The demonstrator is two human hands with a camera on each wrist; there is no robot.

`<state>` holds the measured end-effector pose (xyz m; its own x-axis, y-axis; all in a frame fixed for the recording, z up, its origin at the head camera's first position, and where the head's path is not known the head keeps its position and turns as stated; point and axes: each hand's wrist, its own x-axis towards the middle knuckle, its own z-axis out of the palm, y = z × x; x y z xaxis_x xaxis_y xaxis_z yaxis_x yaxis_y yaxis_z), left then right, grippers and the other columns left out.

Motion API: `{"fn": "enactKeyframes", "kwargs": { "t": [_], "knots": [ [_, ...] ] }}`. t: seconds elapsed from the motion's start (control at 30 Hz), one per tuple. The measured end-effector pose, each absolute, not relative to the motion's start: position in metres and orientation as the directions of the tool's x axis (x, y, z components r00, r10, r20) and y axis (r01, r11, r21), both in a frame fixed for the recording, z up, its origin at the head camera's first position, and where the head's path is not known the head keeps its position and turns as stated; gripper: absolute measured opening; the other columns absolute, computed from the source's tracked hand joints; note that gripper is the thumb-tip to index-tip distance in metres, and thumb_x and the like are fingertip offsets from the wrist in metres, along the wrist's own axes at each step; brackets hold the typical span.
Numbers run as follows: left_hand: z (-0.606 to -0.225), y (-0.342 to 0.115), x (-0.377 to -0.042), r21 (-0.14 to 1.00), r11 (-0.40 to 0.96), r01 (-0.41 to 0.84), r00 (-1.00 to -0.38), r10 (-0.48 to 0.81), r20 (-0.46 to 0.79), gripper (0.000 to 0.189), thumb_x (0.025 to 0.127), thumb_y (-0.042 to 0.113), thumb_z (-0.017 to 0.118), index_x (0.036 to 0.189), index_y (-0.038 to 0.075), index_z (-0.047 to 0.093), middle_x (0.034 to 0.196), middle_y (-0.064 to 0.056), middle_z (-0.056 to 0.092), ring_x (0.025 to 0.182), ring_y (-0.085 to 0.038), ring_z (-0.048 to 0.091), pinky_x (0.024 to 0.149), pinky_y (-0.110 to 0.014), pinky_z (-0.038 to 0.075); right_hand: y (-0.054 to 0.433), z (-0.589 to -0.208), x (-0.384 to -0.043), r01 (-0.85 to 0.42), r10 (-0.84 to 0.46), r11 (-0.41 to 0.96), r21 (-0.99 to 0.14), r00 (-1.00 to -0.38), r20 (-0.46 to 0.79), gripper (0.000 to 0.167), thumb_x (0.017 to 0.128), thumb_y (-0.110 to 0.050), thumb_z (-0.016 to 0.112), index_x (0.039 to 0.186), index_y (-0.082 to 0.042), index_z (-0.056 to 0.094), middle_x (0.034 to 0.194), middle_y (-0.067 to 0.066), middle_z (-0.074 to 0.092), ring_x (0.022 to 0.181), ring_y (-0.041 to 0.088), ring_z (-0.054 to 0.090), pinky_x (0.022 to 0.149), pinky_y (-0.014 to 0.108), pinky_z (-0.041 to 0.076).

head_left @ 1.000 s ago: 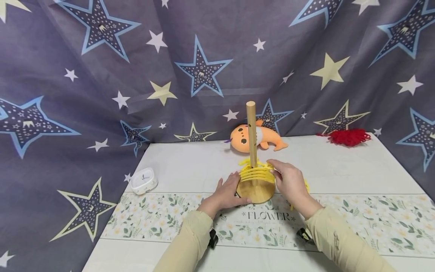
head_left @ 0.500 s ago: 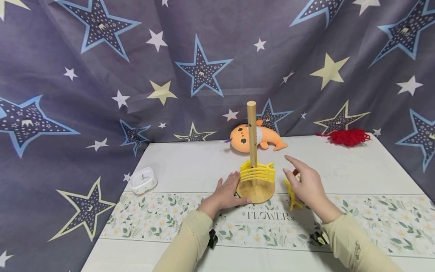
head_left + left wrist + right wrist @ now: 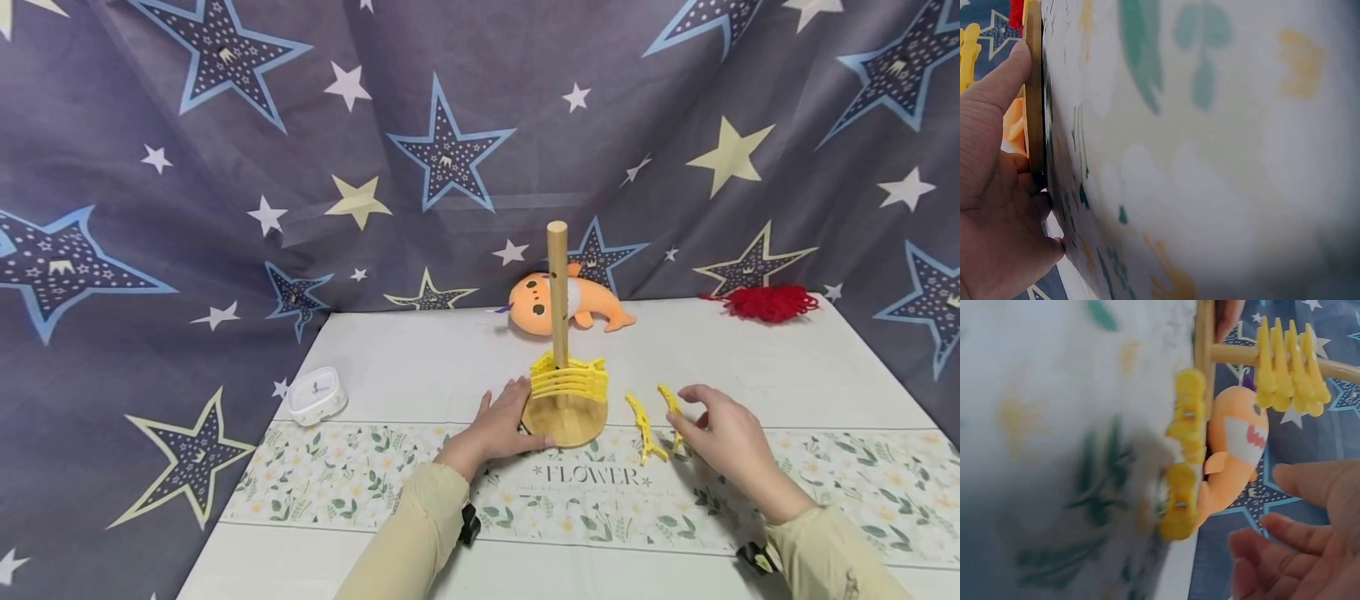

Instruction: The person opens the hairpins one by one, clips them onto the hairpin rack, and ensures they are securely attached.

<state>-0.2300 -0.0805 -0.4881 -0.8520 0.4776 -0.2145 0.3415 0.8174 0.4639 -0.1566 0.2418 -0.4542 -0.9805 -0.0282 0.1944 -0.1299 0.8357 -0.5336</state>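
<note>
My left hand (image 3: 495, 427) holds the round base of a wooden stand (image 3: 566, 425), its thumb along the front of the rim and its fingers at the left side. Several yellow curved plastic pieces (image 3: 568, 383) sit stacked low around the upright post (image 3: 558, 292). To the right of the base, a loose yellow curved piece (image 3: 643, 425) lies on the table. A second loose piece (image 3: 669, 402) is right beside my right hand (image 3: 723, 429), partly hidden by its thumb. In the right wrist view the right fingers (image 3: 1297, 540) are relaxed and apart from both loose pieces.
An orange plush toy (image 3: 532, 307) lies behind the post. At the back right is a heap of red yarn (image 3: 772, 303). A small white clock-like box (image 3: 317, 397) stands at the table's left edge, and a star-patterned curtain (image 3: 450, 50) hangs behind.
The right hand has let go of the stacked yellow piece on the stand and moved right and toward the person, to the loose pieces. The left hand stays on the base.
</note>
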Motion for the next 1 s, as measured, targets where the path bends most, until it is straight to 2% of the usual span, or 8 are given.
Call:
{"fn": "enactKeyframes", "kwargs": {
  "t": [0.1, 0.2, 0.33, 0.47, 0.73, 0.9, 1.0],
  "knots": [
    [-0.488, -0.08, -0.23, 0.462, 0.819, 0.341, -0.852, 0.477, -0.215, 0.107, 0.084, 0.065, 0.063, 0.158, 0.01, 0.008, 0.163, -0.006, 0.009, 0.149, -0.02, 0.004, 0.118, -0.05, -0.001, 0.246, -0.461, -0.155, -0.068, -0.027, 0.868, -0.492, -0.996, 0.091, 0.047, 0.088, -0.027, 0.071, 0.117, 0.008, 0.057, 0.106, 0.025, 0.064, 0.078, 0.031, 0.064, 0.062, 0.045, 0.051],
    [-0.487, -0.08, -0.229, 0.462, 0.821, 0.336, -0.852, 0.474, -0.221, 0.107, 0.084, 0.065, 0.063, 0.158, 0.01, 0.007, 0.163, -0.005, 0.009, 0.149, -0.019, 0.004, 0.119, -0.049, -0.002, 0.25, -0.465, -0.154, -0.021, -0.027, 0.891, -0.453, -1.0, -0.007, 0.053, 0.089, -0.034, 0.069, 0.115, 0.01, 0.055, 0.098, 0.023, 0.062, 0.084, 0.035, 0.063, 0.068, 0.051, 0.05],
    [-0.487, -0.08, -0.228, 0.465, 0.82, 0.335, -0.85, 0.476, -0.226, 0.107, 0.084, 0.065, 0.062, 0.158, 0.01, 0.007, 0.164, -0.005, 0.007, 0.149, -0.019, 0.003, 0.118, -0.049, -0.003, 0.252, -0.467, -0.154, 0.034, -0.016, 0.909, -0.415, -0.993, -0.116, 0.056, 0.088, -0.044, 0.069, 0.105, 0.008, 0.055, 0.083, 0.012, 0.056, 0.072, 0.025, 0.053, 0.061, 0.043, 0.046],
    [-0.487, -0.08, -0.228, 0.467, 0.817, 0.338, -0.85, 0.478, -0.222, 0.106, 0.085, 0.064, 0.062, 0.158, 0.01, 0.007, 0.164, -0.005, 0.007, 0.149, -0.02, 0.004, 0.118, -0.05, -0.003, 0.252, -0.466, -0.155, 0.066, -0.009, 0.922, -0.383, -0.982, -0.19, 0.054, 0.084, -0.047, 0.072, 0.097, 0.003, 0.056, 0.08, 0.009, 0.052, 0.069, 0.023, 0.047, 0.058, 0.038, 0.041],
    [-0.488, -0.079, -0.229, 0.463, 0.818, 0.341, -0.852, 0.477, -0.215, 0.108, 0.084, 0.066, 0.061, 0.158, 0.009, 0.008, 0.163, -0.005, 0.008, 0.149, -0.02, 0.004, 0.118, -0.049, -0.003, 0.251, -0.466, -0.156, 0.047, -0.018, 0.938, -0.344, -0.983, -0.185, 0.038, 0.084, -0.033, 0.073, 0.096, -0.001, 0.058, 0.081, 0.009, 0.05, 0.069, 0.023, 0.045, 0.056, 0.038, 0.038],
    [-0.487, -0.079, -0.229, 0.462, 0.822, 0.333, -0.852, 0.472, -0.226, 0.108, 0.083, 0.067, 0.061, 0.158, 0.011, 0.006, 0.164, -0.004, 0.007, 0.149, -0.019, 0.003, 0.118, -0.049, -0.003, 0.252, -0.467, -0.158, 0.046, -0.021, 0.939, -0.341, -0.982, -0.189, 0.047, 0.083, -0.04, 0.073, 0.1, 0.001, 0.058, 0.082, 0.01, 0.051, 0.069, 0.024, 0.047, 0.056, 0.039, 0.04],
    [-0.488, -0.079, -0.229, 0.466, 0.821, 0.329, -0.853, 0.47, -0.226, 0.108, 0.083, 0.067, 0.061, 0.158, 0.01, 0.007, 0.163, -0.004, 0.008, 0.149, -0.019, 0.003, 0.118, -0.049, -0.003, 0.251, -0.469, -0.158, 0.04, -0.02, 0.944, -0.327, -0.984, -0.177, 0.046, 0.083, -0.042, 0.074, 0.097, -0.001, 0.058, 0.08, 0.009, 0.052, 0.067, 0.023, 0.047, 0.055, 0.038, 0.04]
  ]
}}
